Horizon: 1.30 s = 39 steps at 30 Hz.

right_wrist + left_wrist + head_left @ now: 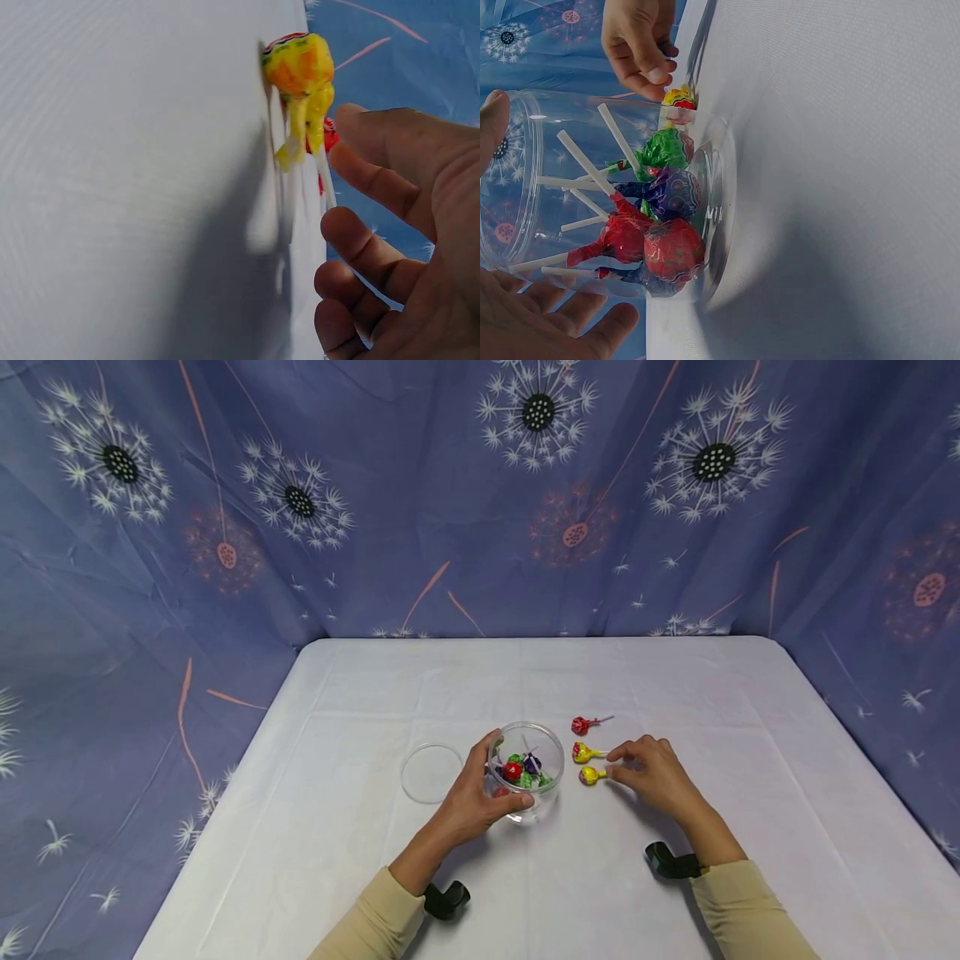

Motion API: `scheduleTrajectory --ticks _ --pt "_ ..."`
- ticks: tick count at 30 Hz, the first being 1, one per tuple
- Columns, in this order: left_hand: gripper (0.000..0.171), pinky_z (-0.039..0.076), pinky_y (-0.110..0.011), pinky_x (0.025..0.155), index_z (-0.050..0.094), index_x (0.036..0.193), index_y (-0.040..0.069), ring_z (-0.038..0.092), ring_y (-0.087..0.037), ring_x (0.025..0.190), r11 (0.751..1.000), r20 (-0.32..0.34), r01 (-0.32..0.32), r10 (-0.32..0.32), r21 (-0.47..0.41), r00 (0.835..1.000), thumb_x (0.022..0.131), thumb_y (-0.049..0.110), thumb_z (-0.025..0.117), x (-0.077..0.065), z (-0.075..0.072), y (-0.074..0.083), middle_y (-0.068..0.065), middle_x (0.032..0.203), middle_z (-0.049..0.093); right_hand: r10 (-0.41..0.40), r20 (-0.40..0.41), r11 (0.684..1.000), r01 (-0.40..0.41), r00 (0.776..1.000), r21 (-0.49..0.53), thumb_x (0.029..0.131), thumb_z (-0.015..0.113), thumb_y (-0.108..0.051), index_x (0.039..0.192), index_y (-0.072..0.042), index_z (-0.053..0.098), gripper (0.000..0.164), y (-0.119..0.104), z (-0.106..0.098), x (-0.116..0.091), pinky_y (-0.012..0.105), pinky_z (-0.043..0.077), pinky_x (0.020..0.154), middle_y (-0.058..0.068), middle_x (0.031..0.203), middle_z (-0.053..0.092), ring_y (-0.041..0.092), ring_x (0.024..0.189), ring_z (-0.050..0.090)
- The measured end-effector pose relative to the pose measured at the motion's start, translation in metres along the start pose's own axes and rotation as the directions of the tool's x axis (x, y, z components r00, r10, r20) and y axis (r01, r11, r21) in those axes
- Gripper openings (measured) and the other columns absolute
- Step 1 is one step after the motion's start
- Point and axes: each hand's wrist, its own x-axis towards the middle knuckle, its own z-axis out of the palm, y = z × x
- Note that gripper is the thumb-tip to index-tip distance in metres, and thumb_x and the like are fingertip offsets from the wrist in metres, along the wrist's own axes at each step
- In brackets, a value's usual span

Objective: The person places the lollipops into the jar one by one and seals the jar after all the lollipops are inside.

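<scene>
My left hand [474, 802] grips a clear plastic jar [527, 814] by its side, thumb at the front and fingers behind. Inside the jar lie several wrapped lollipops, among them a red lollipop [673, 249], a green lollipop [666, 148] and a purple lollipop [676, 193]. To its right, a red lollipop [581, 726] and two yellow lollipops, one farther [582, 752] and one nearer [590, 775], lie on the table. My right hand [654, 777] hovers at the sticks of the yellow ones, fingers loosely bent. In the right wrist view no stick shows between its fingers.
A clear round lid [432, 773] lies on the table left of the jar. White cloth covers the table [360, 693]. A blue curtain with dandelion prints [420, 527] hangs behind it and at both sides.
</scene>
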Motion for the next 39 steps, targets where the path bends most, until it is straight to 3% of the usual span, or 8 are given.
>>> scheduleTrajectory --ticks 25,31,39 --pt "0.095 0.025 -0.051 0.114 0.018 0.148 0.03 0.038 -0.026 0.135 1.0 0.005 -0.001 0.001 -0.026 1.0 0.075 0.034 0.079 0.001 0.001 0.0 -0.005 0.149 0.033 -0.005 0.024 0.999 0.007 1.0 -0.051 0.076 0.074 -0.013 0.083 -0.016 0.071 0.008 0.013 0.013 0.0 0.03 0.026 0.066 0.004 0.08 0.053 0.02 0.078 0.039" --pt "0.096 0.027 -0.051 0.113 0.018 0.148 0.029 0.039 -0.024 0.134 1.0 0.003 0.009 -0.009 -0.006 1.0 0.074 0.037 0.078 0.0 0.001 0.0 -0.007 0.148 0.033 0.021 0.035 1.0 -0.021 0.999 -0.022 0.078 0.072 -0.014 0.083 -0.016 0.071 0.005 0.011 0.008 -0.003 0.029 0.027 0.066 0.004 0.081 0.053 0.02 0.079 0.038" --pt "0.095 0.027 -0.052 0.113 0.019 0.148 0.028 0.039 -0.025 0.133 1.0 -0.004 0.007 -0.007 -0.004 1.0 0.074 0.037 0.078 0.001 0.001 0.0 -0.008 0.148 0.034 -0.021 0.007 1.0 0.021 1.0 0.019 0.082 0.07 -0.013 0.087 -0.016 0.072 0.006 0.003 -0.004 -0.009 0.03 0.033 0.07 0.004 0.087 0.056 0.02 0.085 0.042"
